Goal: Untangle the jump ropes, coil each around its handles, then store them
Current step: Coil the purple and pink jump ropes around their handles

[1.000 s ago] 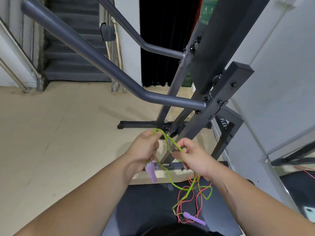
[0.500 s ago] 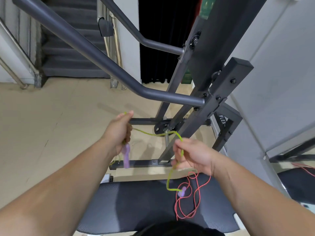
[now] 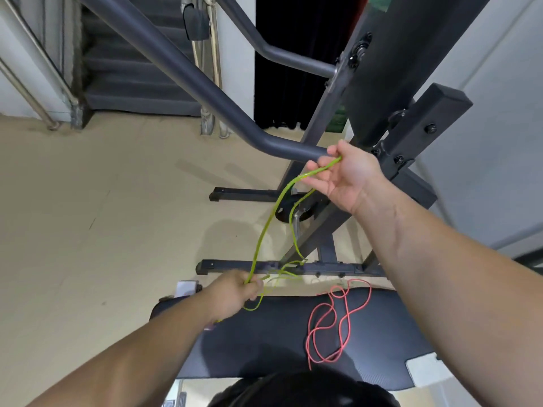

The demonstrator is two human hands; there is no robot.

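- Head view: the right hand [image 3: 343, 177] is raised in front of the dark grey tubular metal frame of a gym machine [image 3: 176, 63], palm turned towards the camera, its fingers lightly curled and pinching a thin, glossy yellow-green plastic jump rope [image 3: 262, 232]
- The rope crosses that hand's fingers; two strands leave the grip on its left side, drop below it in long curves and run down towards the left hand
- The left hand [image 3: 235, 292] sits lower than the right-hand grip and to its left, closed into a fist round the same green rope, with a strand entering at the top of the fist
- Just right of the left-hand grip several loose green loops bunch together, blurred, and one small loop hangs out beneath the fist
- Whether a handle lies inside that fist I cannot tell
- A thin coral-red plastic jump rope [image 3: 329, 324] lies in loose overlapping loops to the right of the left-hand grip and well below the right-hand one, held by neither hand and apart from the green rope
- The red rope rests on a black padded bench seat [image 3: 264, 348], which spreads beneath the left-hand grip
- A smooth beige floor [image 3: 88, 215] spreads out to the left of both grips
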